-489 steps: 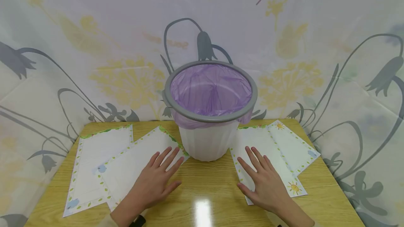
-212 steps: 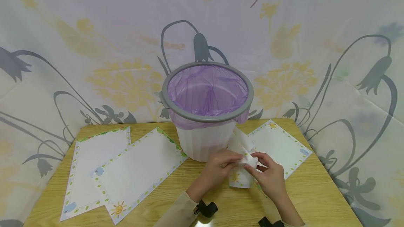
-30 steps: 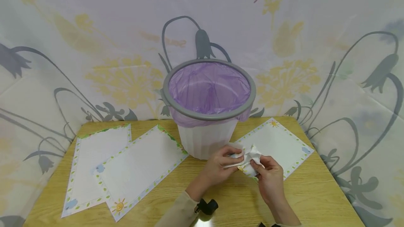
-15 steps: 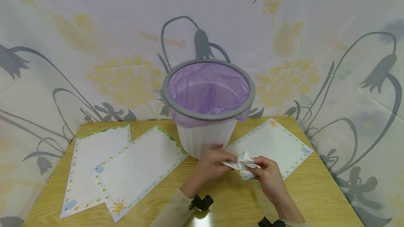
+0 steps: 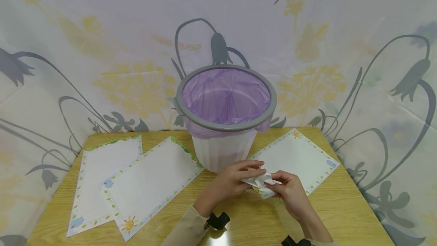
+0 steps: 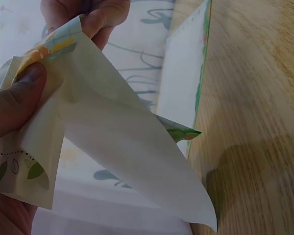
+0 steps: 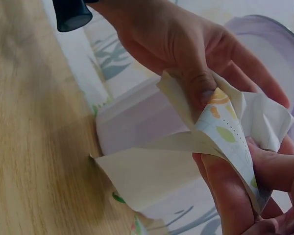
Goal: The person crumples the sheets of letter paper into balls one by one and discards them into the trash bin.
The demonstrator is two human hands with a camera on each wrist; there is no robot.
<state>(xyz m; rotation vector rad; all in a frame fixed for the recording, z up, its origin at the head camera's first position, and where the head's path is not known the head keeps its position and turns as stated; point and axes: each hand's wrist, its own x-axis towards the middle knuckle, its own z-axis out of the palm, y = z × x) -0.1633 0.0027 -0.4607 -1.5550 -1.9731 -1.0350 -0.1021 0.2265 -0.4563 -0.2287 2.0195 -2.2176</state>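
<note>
Both hands hold one crumpled sheet of paper (image 5: 261, 181), printed with leaves and an orange sun, in front of the bin on the right. My left hand (image 5: 232, 179) grips its left side, thumb pressing on the folded print in the left wrist view. The right hand (image 5: 290, 191) pinches the other side between thumb and fingers. An uncrumpled flap of the paper (image 6: 122, 132) hangs down toward the table in the left wrist view. Behind the hands lies a flat bordered sheet (image 5: 293, 158). Close to the left hand stands a white bin (image 5: 222, 149) with a purple bag.
The purple liner (image 5: 227, 98) is tucked under the bin's grey rim (image 5: 227, 127). On the left, two flat bordered sheets overlap, the front sheet (image 5: 153, 185) partly covering the rear sheet (image 5: 106, 177). A flower-printed cloth (image 5: 136, 48) stands behind the wooden table (image 5: 341, 208).
Earlier the hands lay open above flat sheets; since then the front right sheet was picked up and crumpled. Over the last second, its raised peak has been folded down between the fingers.
</note>
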